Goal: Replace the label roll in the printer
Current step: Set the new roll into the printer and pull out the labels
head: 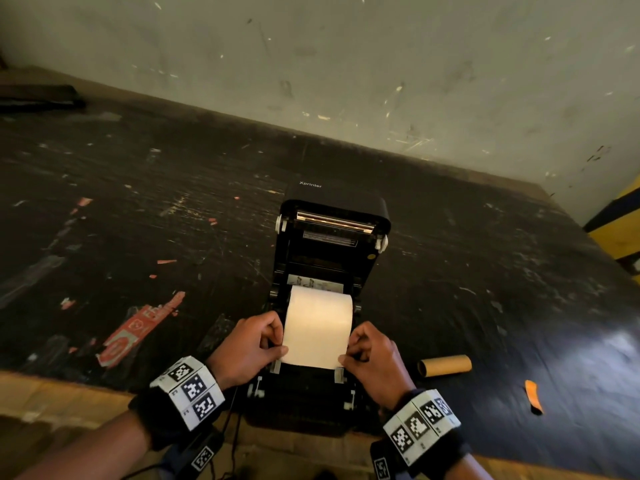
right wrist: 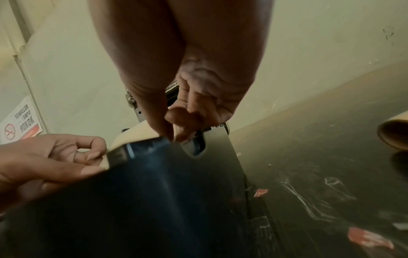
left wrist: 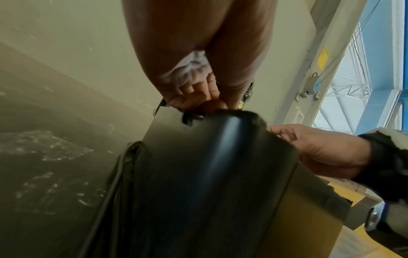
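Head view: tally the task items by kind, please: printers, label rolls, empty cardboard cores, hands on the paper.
Printers: 1, lid open, printer
Label rolls: 1, in the printer, label roll
Empty cardboard cores: 1, on the table, cardboard core
Hands pinching the paper: 2, left hand, right hand
Total: 5

Both forearms reach forward side by side, marker bands on the wrists. The left hand (head: 254,344) and right hand (head: 375,356) have curled fingers, each thumb and forefinger pinched together.

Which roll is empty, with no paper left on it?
The brown cardboard tube lying on the table right of the printer. The other roll, inside it, has white paper.
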